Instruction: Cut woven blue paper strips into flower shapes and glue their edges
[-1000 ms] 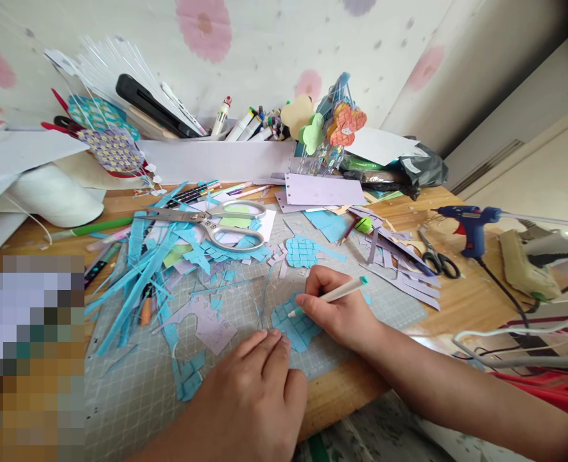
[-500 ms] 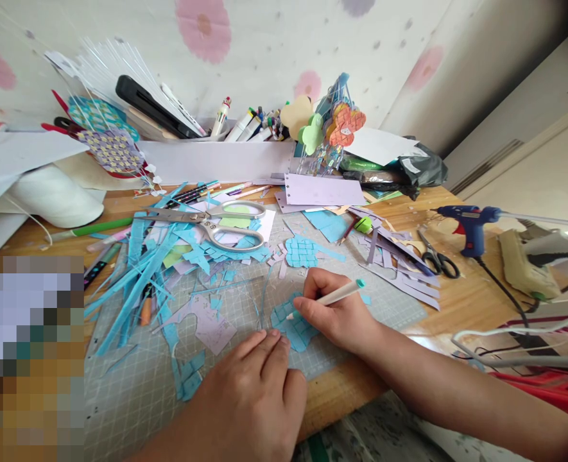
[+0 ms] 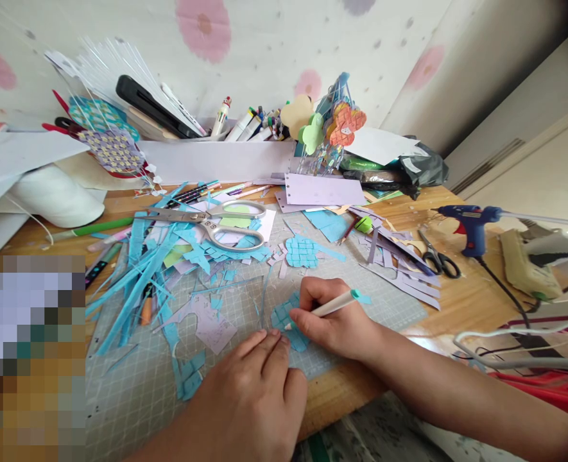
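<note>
A blue woven-paper shape lies on the grey cutting mat near the table's front edge. My right hand grips a white marker pen with a teal end, its tip at the surface of the blue shape. Fingers stretched out and lying flat, my left hand rests its fingertips on the shape's lower left edge. Part of the shape is hidden under both hands. Beyond it sits a second blue woven shape, beside small lilac scraps.
Large scissors lie on a heap of blue strips and paper scraps. To the right are lilac strips, small black scissors and a blue glue gun with its cord. Markers stand in a white box behind.
My right hand has shifted slightly to the left, and the marker pen's tip has moved a little down and left over the blue shape. My left hand stays in place.
</note>
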The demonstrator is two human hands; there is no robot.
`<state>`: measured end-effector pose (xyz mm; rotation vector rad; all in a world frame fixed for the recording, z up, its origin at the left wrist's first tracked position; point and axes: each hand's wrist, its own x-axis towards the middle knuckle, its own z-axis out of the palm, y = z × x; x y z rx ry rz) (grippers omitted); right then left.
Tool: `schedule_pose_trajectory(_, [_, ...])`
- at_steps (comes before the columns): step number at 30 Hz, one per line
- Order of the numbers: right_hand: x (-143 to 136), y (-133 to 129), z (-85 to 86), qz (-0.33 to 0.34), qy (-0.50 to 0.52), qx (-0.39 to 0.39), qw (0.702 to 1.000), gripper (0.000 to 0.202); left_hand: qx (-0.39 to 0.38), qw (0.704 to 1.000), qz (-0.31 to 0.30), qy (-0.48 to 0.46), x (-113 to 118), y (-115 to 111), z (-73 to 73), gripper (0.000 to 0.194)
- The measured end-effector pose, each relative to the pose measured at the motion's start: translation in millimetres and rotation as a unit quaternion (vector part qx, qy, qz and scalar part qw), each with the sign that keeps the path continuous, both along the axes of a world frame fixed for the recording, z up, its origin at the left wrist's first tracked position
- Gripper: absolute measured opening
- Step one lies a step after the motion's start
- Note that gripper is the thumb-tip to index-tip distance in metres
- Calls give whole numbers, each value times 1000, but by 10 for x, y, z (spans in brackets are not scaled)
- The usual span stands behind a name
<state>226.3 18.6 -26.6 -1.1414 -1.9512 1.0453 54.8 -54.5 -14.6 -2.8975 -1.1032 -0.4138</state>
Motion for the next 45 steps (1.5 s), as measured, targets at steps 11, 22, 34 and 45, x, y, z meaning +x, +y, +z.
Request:
schedule_pose_trajectory(11, [9,26,52,-7,45,-43,998,23,1,1000,2,-3,4,7,-36,15])
schedule_pose_trajectory(22, [7,0,17,6,13,-23,1000,22,-5,1000,5,-13,-4,-13,-16,14])
schedule_pose_trajectory(34, [18,45,25,-17,21,-23,999,23,-24,1000,1,-10,-8,-4,3,13])
schedule_pose_trajectory(45, [17,8,48,5,48,-51,998,22,-29,1000,-3,4,-14,-3,37,14])
